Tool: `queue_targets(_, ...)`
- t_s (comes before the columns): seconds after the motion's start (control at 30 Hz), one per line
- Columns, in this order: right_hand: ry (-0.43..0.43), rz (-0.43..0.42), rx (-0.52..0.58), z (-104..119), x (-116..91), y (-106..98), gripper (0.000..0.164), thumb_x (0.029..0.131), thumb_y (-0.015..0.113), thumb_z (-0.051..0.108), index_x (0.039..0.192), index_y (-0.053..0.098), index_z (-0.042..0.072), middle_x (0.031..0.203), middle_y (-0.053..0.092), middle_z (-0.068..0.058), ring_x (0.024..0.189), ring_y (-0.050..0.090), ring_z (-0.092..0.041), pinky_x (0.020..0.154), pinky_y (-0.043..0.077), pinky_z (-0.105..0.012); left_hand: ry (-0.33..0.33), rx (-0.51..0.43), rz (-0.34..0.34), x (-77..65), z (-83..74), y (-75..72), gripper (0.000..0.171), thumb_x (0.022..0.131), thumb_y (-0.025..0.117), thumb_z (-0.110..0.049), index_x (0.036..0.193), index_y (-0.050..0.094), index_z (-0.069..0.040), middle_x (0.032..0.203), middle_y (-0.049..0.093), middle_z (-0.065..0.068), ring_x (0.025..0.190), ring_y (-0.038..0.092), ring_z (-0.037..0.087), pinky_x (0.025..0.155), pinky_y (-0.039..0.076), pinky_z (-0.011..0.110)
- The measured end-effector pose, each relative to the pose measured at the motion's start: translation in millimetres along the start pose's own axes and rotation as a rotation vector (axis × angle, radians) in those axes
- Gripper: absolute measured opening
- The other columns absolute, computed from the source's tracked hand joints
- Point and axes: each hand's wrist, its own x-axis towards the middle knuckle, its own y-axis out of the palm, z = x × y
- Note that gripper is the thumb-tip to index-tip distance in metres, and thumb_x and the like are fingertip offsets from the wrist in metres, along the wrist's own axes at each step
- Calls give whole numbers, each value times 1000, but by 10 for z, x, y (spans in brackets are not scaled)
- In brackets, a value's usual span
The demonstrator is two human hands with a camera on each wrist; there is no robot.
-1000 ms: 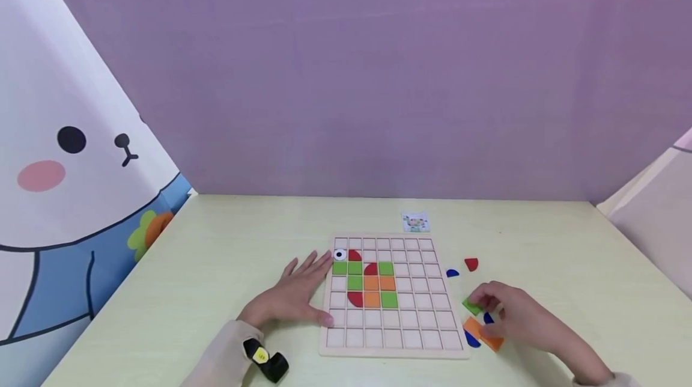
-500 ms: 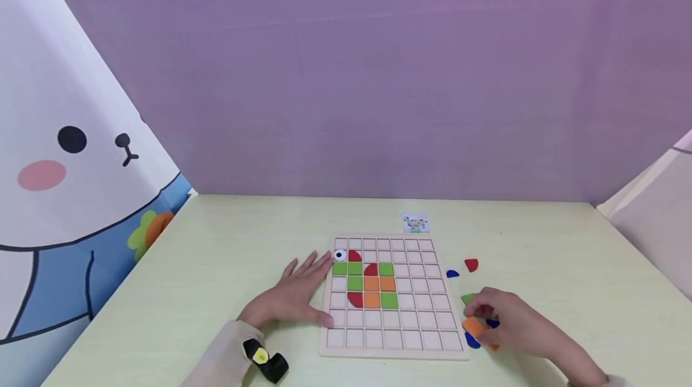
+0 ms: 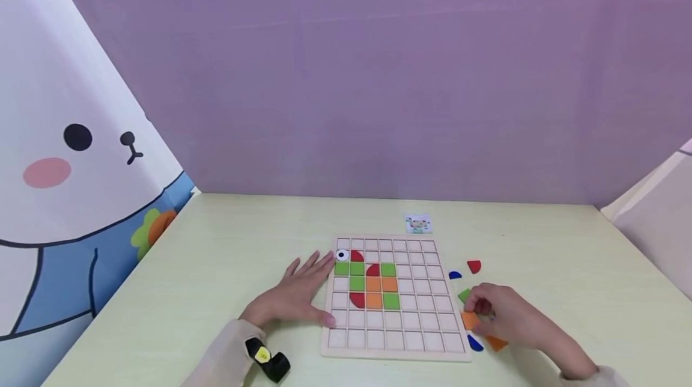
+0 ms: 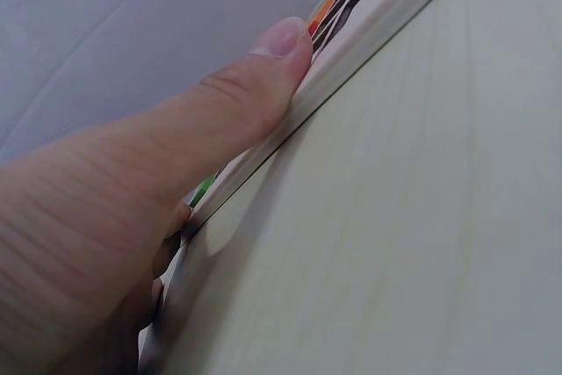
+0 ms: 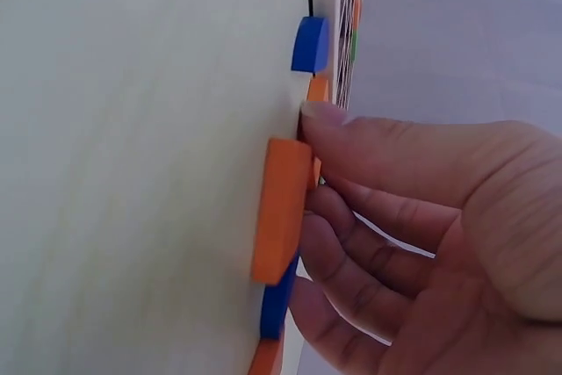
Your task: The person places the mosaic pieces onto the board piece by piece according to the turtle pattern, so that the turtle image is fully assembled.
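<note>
My left hand (image 3: 294,300) lies with fingers spread at the left edge of the wooden grid board (image 3: 397,356); its thumb (image 4: 263,68) rests on the rim. Set in the board are green, orange and red tiles and an eye tile (image 3: 341,255). Right of the board, my right hand (image 3: 508,312) pinches an orange square tile (image 3: 469,320) between thumb and fingers, low over the table. A green tile (image 3: 464,295) lies just beyond its fingertips. Below are a blue rounded tile (image 3: 475,344) and another orange tile (image 3: 496,344). The hand partly hides one more blue tile.
A small picture card (image 3: 418,223) lies behind the board. A red tile (image 3: 474,266) and a blue half-round tile (image 3: 455,275) lie farther back on the right. A black strap device (image 3: 268,361) is at the left wrist. A purple partition (image 3: 378,104) closes the table's back.
My right hand has moved from the green tile to the orange square, which has shifted slightly toward the board. The green tile sits a little farther back. My left hand stays in place.
</note>
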Motion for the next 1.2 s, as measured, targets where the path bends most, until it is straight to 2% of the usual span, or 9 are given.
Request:
queue_targets(0.17, 58, 3, -15, 51, 79, -16, 23, 73, 78, 5, 89, 63, 11, 80, 55, 4, 74, 47, -11, 62, 43, -18, -5, 18, -1, 8, -4, -18, 111, 72, 67, -67, 154, 14, -13, 162, 6, 0, 149, -1, 29, 117, -2, 58)
queue_targets(0.37, 121, 24, 38, 97, 128, -21, 25, 72, 77, 1, 85, 58, 11, 74, 51, 1, 71, 47, -14, 58, 38, -20, 1, 7, 2, 9, -19, -37, 112, 72, 68, -67, 154, 14, -13, 162, 7, 2, 149, -1, 31, 117, -2, 59)
queue_targets(0.6, 46, 18, 27, 87, 181, -72, 23, 75, 72, -5, 82, 59, 12, 74, 54, 4, 67, 47, -10, 56, 41, -19, 6, 3, 7, 27, -6, -13, 111, 72, 67, -67, 154, 13, -14, 162, 6, -1, 149, -2, 29, 117, -2, 58)
queue_targets(0.8, -37, -17, 26, 86, 272, -156, 17, 76, 74, -1, 84, 65, 11, 78, 60, 5, 67, 47, -3, 60, 44, -19, 2, 1, 6, 41, -13, -6, 112, 72, 68, -66, 154, 14, -14, 162, 6, 0, 149, -1, 28, 117, -2, 58)
queue_targets(1.03, -45, -25, 69, 188, 411, -189, 12, 77, 73, 0, 86, 69, 8, 78, 63, 4, 66, 47, -3, 59, 43, -19, 1, 3, 3, 30, 4, 5, 112, 71, 68, -67, 154, 14, -15, 162, 7, -1, 149, -1, 28, 117, -2, 59)
queue_targets(1.2, -36, -66, 52, 271, 530, -160, 12, 79, 71, -2, 84, 70, 8, 78, 64, 4, 67, 50, -6, 60, 44, -19, -1, 8, -1, 24, 23, 13, 113, 71, 68, -68, 154, 14, -15, 162, 5, -1, 149, -2, 28, 117, -2, 58)
